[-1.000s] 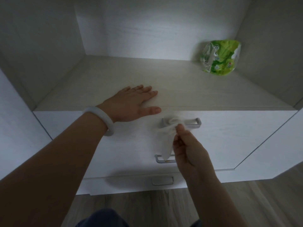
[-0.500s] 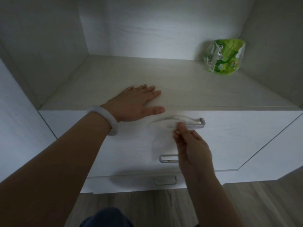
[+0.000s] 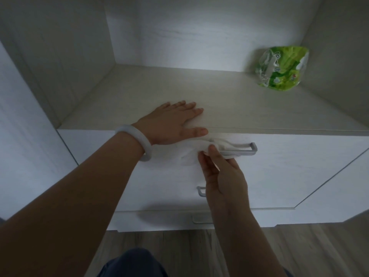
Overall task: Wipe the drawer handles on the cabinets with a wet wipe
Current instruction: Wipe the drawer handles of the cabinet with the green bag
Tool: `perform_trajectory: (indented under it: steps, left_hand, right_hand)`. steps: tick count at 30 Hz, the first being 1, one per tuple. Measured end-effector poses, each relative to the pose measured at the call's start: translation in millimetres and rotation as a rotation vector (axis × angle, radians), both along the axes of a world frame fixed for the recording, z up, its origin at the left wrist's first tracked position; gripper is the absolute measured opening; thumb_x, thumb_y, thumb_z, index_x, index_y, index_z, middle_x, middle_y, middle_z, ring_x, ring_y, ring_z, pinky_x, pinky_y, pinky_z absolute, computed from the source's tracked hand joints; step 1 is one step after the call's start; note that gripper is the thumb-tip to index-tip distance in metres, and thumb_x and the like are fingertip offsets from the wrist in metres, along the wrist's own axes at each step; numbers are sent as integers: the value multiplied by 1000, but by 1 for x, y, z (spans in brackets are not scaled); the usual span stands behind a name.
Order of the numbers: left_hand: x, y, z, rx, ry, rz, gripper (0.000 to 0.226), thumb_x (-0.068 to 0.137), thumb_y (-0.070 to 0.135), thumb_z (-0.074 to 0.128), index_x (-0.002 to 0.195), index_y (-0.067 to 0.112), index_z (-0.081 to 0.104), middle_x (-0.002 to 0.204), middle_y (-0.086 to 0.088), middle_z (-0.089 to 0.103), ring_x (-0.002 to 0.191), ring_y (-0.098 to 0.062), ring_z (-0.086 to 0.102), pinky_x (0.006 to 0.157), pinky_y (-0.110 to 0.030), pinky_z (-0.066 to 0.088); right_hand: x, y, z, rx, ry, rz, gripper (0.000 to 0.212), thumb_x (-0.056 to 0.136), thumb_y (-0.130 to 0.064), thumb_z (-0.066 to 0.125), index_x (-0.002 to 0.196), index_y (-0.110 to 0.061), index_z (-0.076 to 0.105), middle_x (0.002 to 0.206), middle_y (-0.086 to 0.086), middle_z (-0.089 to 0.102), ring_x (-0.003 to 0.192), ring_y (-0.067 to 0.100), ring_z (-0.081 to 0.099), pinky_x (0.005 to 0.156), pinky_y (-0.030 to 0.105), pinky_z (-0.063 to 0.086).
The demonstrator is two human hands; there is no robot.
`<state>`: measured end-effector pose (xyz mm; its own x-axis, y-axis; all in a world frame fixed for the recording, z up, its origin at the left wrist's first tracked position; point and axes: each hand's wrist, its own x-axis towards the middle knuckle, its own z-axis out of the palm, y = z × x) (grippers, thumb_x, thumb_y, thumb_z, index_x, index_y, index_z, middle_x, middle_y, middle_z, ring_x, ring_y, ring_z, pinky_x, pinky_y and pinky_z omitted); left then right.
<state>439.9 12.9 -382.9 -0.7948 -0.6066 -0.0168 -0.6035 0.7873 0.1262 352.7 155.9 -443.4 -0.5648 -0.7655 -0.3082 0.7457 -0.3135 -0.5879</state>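
Single view, head-worn, wide-angle; looks forward and steeply down from above the cabinet (image 3: 299, 176); close, both forearms running in from the bottom edge; drawer fronts fill the centre, open shelf (image 3: 219, 92) recess above, floor (image 3: 309, 250) strip below; straight edges bow toward the borders.

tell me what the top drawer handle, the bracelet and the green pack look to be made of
Top drawer handle: likely metal, brushed or satin silver-grey, judging by its thin bar with crisp corners.
Bracelet: possibly jade or glass; a smooth, milky white rigid ring with a soft sheen.
Green pack: thin plastic film, glossy and crinkled, with bright glare patches.
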Motion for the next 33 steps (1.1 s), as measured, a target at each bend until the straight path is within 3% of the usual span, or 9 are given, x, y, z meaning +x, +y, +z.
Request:
perform_trajectory:
  steps: [6, 11, 15, 17, 20, 25, 29, 31, 33]
  left_hand:
    - [1, -3, -2, 2, 21, -18, 77, 86, 71, 28, 152, 35, 10, 161, 11, 3, 147, -8, 1, 120, -38, 2]
    - [2, -6, -3, 17, 37, -21, 88, 75, 78, 20, 151, 37, 11, 160, 12, 3, 147, -7, 1, 120, -36, 2]
    - [2, -6, -3, 21, 38, -15, 90, 72, 79, 19, 151, 37, 11, 160, 13, 3, 147, -6, 1, 120, -35, 1]
    - [1, -5, -3, 20, 34, -13, 90, 72, 79, 19, 151, 37, 11, 160, 13, 3, 147, -6, 1, 120, -35, 1]
    - [2, -4, -2, 20, 35, -12, 89, 72, 78, 19, 151, 37, 11, 160, 13, 3, 147, -6, 1, 120, -35, 1]
    - [2, -2, -2, 20, 35, -14, 91, 71, 77, 18, 152, 36, 10, 160, 12, 3, 147, -7, 1, 120, -36, 2]
    - [0, -2, -1, 17, 32, -11, 91, 72, 77, 18, 152, 35, 11, 160, 11, 4, 147, -8, 2, 120, -36, 2]
    - [0, -2, 0, 13, 28, -13, 90, 72, 77, 19, 152, 35, 11, 160, 11, 4, 147, -9, 2, 120, -36, 3]
    - [1, -1, 0, 10, 24, -16, 89, 73, 76, 19, 152, 35, 11, 161, 10, 4, 147, -8, 2, 120, -36, 3]
  right_hand:
    - [-35, 14, 4, 37, -24, -15, 11, 79, -1, 68, 90, -3, 70, 94, 9, 74, 85, 13, 72, 81, 27, 57]
    - [-59, 26, 6, 44, 68, -53, 14, 84, -8, 66, 78, -6, 79, 101, 9, 74, 95, 13, 71, 85, 24, 55]
    - [-58, 37, -2, 285, 436, -169, 9, 88, -13, 66, 93, -8, 72, 92, 4, 74, 85, 5, 70, 69, 9, 52]
    - [-61, 40, -7, 321, 547, -306, 8, 85, -11, 70, 93, -13, 69, 90, 3, 73, 85, 15, 69, 74, 18, 53]
    - [-71, 38, -5, 358, 750, -417, 8, 84, -13, 71, 91, -18, 70, 88, -1, 73, 78, 12, 67, 80, 27, 55]
    - [-76, 38, -3, 321, 1048, -223, 18, 89, -21, 66, 99, -35, 72, 114, -8, 66, 107, 4, 60, 90, 25, 49]
    - [-84, 43, -10, 332, 1235, -92, 46, 90, 1, 59, 111, -40, 68, 124, -11, 53, 105, -5, 54, 90, 13, 44]
    - [-84, 41, -11, 449, 1555, -181, 46, 89, 4, 60, 119, -31, 66, 123, -5, 50, 93, -2, 52, 82, -1, 38]
    - [-80, 37, -11, 496, 1817, -301, 35, 86, 3, 65, 118, -12, 68, 117, 6, 51, 85, 6, 51, 73, -5, 35]
